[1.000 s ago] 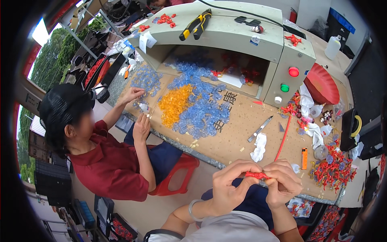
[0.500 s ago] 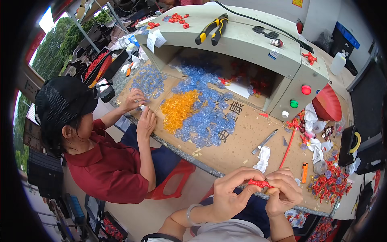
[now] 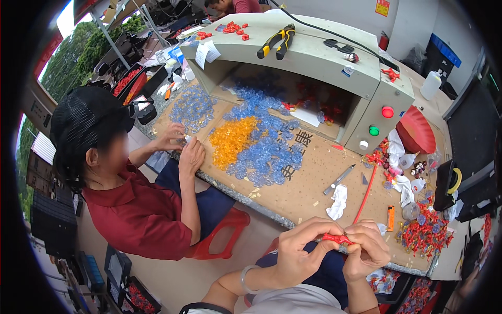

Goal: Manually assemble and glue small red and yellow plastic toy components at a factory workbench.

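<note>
Low at the table's near edge, a small red plastic piece point(image 3: 337, 239), perhaps a figure, is pinched between both hands. My left hand point(image 3: 300, 251) grips its left end between thumb and fingers. My right hand point(image 3: 367, 250) is closed at its other end, and the fingers hide part of it. Just beyond my hands lie a crumpled white tissue point(image 3: 338, 202) and a thin red strip point(image 3: 365, 196). An orange lighter point(image 3: 390, 218) rests beside my right hand, and a heap of red and clear pieces point(image 3: 424, 230) spreads to its right.
A co-worker point(image 3: 138, 204) sits at left, handling a small piece. Blue clear pieces point(image 3: 269, 157) and yellow ones point(image 3: 230, 140) cover the cardboard before a grey machine point(image 3: 303, 52). Pliers point(image 3: 277, 41) lie on top. A craft knife point(image 3: 339, 179) and red bowl point(image 3: 421, 133) are farther right.
The view has shifted slightly, so the machine and table sit a little differently. My hands keep almost the same grip on the red piece.
</note>
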Motion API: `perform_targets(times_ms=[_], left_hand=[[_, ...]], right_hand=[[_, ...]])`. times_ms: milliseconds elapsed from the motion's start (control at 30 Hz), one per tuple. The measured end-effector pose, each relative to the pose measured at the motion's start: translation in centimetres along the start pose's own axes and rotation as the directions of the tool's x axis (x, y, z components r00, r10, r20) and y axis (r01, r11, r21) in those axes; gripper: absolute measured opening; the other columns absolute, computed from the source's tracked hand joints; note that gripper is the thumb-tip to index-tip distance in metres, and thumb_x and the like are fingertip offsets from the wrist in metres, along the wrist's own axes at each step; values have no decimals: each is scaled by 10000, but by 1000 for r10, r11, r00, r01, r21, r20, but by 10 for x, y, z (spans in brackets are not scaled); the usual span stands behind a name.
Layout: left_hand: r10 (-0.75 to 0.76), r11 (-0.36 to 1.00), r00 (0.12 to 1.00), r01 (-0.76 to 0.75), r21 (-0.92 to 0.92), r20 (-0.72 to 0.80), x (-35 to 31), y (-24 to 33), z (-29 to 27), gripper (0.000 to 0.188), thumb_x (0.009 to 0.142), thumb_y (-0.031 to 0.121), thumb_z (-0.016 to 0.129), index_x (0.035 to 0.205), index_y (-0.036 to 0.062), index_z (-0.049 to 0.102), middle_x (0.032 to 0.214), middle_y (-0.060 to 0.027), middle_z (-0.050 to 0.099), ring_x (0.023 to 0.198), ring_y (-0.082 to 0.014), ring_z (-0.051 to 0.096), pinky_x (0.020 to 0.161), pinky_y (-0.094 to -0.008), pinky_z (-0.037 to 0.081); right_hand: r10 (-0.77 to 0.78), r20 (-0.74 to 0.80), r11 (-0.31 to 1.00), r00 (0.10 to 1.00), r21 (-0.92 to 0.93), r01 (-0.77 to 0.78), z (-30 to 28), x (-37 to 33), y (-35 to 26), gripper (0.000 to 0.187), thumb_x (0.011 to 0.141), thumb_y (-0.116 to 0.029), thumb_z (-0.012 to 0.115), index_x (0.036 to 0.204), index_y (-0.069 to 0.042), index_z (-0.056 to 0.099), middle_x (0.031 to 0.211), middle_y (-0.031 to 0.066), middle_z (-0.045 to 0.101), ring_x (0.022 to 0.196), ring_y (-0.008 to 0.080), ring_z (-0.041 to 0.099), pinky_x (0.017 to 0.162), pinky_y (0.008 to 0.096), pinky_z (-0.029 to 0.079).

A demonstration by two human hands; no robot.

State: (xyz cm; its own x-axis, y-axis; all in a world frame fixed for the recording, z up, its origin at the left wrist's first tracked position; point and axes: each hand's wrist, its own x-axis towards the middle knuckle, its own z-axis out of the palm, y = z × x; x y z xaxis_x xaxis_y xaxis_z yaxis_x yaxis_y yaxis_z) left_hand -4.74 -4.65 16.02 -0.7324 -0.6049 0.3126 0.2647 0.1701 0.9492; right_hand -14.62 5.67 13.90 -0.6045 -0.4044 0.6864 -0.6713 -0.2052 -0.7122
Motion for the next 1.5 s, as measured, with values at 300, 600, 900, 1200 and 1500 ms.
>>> perform_targets(times_ms=[300, 600, 900, 1200, 1500], left_hand=[[14, 1000, 999, -15, -9, -34, -5, 8, 9, 144, 751, -75, 696, 886, -53, 651, 881, -140, 678, 798, -179, 660, 722, -280, 522], [-4, 1000, 1000, 4, -27, -8, -6, 10, 12, 169, 742, -107, 677, 902, -66, 647, 907, -154, 671, 819, -189, 659, 734, -285, 524], [13, 1000, 1000, -13, 8, -4, 6, 15, 11, 182, 738, -128, 657, 911, -77, 639, 923, -154, 664, 841, -192, 651, 758, -288, 522], [18, 998, 997, -14, -57, 74, 8, 8, 17, 196, 758, -138, 644, 943, -78, 630, 950, -149, 652, 880, -190, 650, 766, -287, 539], [15, 999, 998, -13, -31, 55, 5, 12, 27, 169, 770, -127, 646, 932, -81, 627, 946, -151, 648, 866, -192, 653, 764, -284, 542]], right_hand=[[-38, -31, 999, 999, 17, 39, -5, -1, -3, 107, 630, 79, 636, 720, 24, 653, 743, 122, 673, 664, 237, 639, 628, 330, 470], [-32, -56, 999, 998, 19, 33, -9, -4, -6, 124, 638, 79, 641, 743, 16, 663, 759, 115, 679, 664, 236, 639, 632, 331, 476], [-79, -25, 996, 997, 39, 80, -8, 15, -4, 152, 633, 102, 636, 757, 19, 663, 762, 116, 681, 676, 239, 649, 638, 337, 481], [-58, -55, 998, 997, -6, 58, -16, 11, -3, 122, 663, 82, 658, 771, 25, 660, 762, 115, 682, 692, 252, 652, 655, 341, 494], [-73, -70, 997, 995, -10, 72, -26, 9, -5, 124, 669, 76, 673, 782, 27, 666, 797, 126, 685, 700, 255, 645, 658, 343, 498]])
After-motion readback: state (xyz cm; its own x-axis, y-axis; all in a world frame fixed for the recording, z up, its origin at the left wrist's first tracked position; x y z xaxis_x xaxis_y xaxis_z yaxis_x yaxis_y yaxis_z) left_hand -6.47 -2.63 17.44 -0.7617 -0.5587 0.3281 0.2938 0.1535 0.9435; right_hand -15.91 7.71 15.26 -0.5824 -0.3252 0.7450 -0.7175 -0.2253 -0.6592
